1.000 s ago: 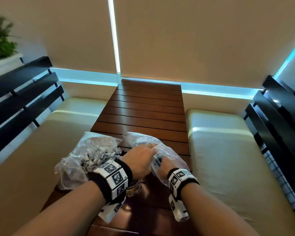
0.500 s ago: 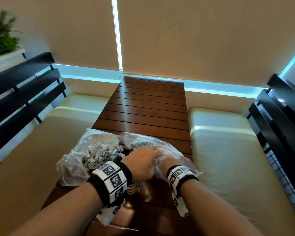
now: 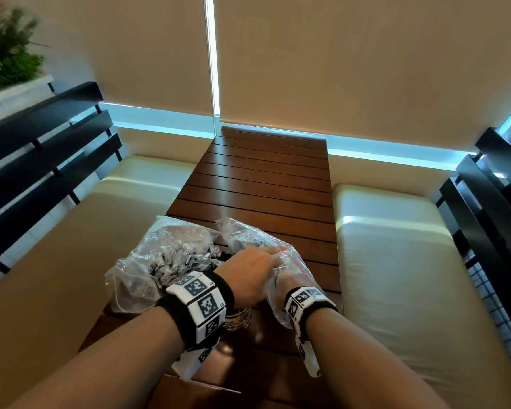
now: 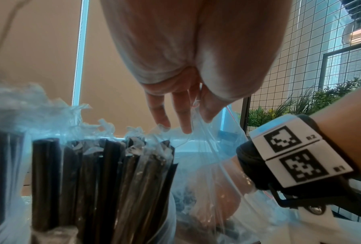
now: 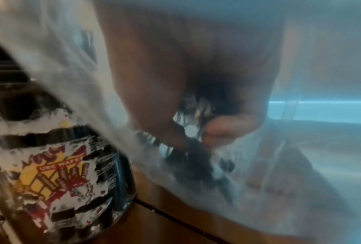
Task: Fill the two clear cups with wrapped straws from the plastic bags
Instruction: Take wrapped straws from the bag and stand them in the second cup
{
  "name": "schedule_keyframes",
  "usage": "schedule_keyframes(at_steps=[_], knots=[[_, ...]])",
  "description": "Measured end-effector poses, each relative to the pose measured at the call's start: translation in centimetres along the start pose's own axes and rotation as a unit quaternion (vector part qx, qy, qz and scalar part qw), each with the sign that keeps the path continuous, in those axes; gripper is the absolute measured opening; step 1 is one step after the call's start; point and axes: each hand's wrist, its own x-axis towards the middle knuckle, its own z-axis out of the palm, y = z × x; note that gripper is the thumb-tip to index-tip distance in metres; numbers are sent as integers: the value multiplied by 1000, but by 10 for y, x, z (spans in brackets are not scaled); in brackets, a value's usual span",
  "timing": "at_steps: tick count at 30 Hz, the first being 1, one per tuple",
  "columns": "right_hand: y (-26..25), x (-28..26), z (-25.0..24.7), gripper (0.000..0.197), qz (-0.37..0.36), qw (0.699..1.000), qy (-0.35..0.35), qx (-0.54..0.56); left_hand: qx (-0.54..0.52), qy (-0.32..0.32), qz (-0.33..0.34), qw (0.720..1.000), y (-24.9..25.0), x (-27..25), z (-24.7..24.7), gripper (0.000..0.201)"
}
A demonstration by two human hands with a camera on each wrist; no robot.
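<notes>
**Both hands at the right-hand straw bag**

We see a dark brown slatted wooden bench [image 3: 266, 184] running up the middle of the head view, with two crumpled clear plastic bags at its near end. The left clear plastic bag [image 3: 160, 255], lower left of centre, bulges with black straws in clear wrappers. The right clear plastic bag with a thin red seal line [image 3: 295, 261] lies just beside it, lower centre.

Our left hand [image 3: 248, 273] reaches across to the right bag; in the left wrist view its fingers [image 4: 160, 112] point down, nearly straight, and thumb and fingers pinch the bag's upper edge.

Our right hand [image 5: 196, 102] is inside that bag, its wrist showing at the bag's mouth in the head view. In the right wrist view, blurred by the plastic, its fingers [image 5: 223, 130] curl round a bunch of black wrapped straws [image 5: 192, 148].

A clear cup with a torn yellow and red label [image 5: 66, 173] stands on the bench at the lower left of the right wrist view, touching the bag; dark straws show inside it. In the left wrist view, a bundle of upright black wrapped straws [image 4: 104, 181] fills the lower left. We cannot make out a second cup.

Cream cushioned seats [image 3: 396, 246] flank the bench.
</notes>
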Motion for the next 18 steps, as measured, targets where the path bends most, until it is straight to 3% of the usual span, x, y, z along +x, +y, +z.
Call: schedule_keyframes(at_steps=[4,8,10,12,14,18], knots=[[1,-2,2,47,29,997,44,-65,-2,20,-1,1000,-2,0,2,23],[4,-9,-13,32,9,993,92,-75,11,34,-4,999,-1,2,-2,41],[6,-13,-21,28,18,990,122,-67,19,30,-16,999,-2,4,-3,38],[4,-15,-32,24,20,994,103,-35,37,24,-32,999,-4,6,0,31],[3,-20,-47,31,16,998,57,-11,57,4,-60,997,-5,9,4,37],[7,-46,-76,37,-15,996,90,-8,153,-10,-123,981,-7,21,14,58]])
